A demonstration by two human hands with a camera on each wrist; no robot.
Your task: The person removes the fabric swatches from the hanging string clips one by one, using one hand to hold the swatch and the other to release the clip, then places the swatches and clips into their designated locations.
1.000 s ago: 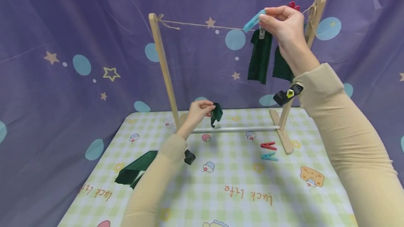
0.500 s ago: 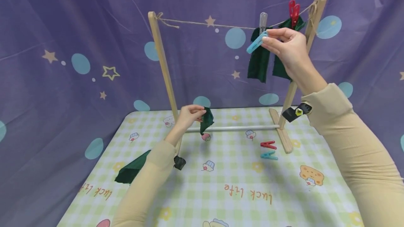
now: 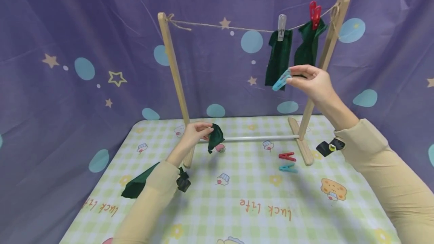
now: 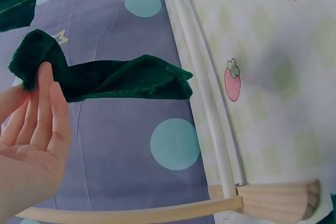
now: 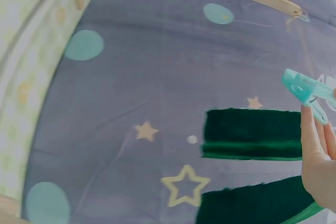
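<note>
My left hand (image 3: 194, 136) pinches a small dark green cloth (image 3: 215, 138) low beside the rack's left post; in the left wrist view the cloth (image 4: 121, 80) stretches out from the fingertips. My right hand (image 3: 315, 84) holds a light blue clothespin (image 3: 281, 80) between thumb and fingers, in front of the hanging cloths. In the right wrist view the same clothespin (image 5: 307, 87) shows at the right edge. On the string (image 3: 217, 26) hang two green cloths, one (image 3: 278, 59) under a clear clothespin (image 3: 281, 27), the other (image 3: 306, 46) under red clothespins (image 3: 315, 15).
A red clothespin (image 3: 287, 156) and a blue one (image 3: 288, 168) lie on the checked tablecloth (image 3: 251, 195), near the rack's right foot (image 3: 306, 151). Another green cloth (image 3: 137, 183) lies at the left, partly behind my left sleeve. The rack's white bar (image 3: 257, 138) runs low across the back.
My right hand has come down from the string with the blue clothespin, uncovering the hanging cloths. My left hand has moved left and slightly down, still holding the green cloth.
</note>
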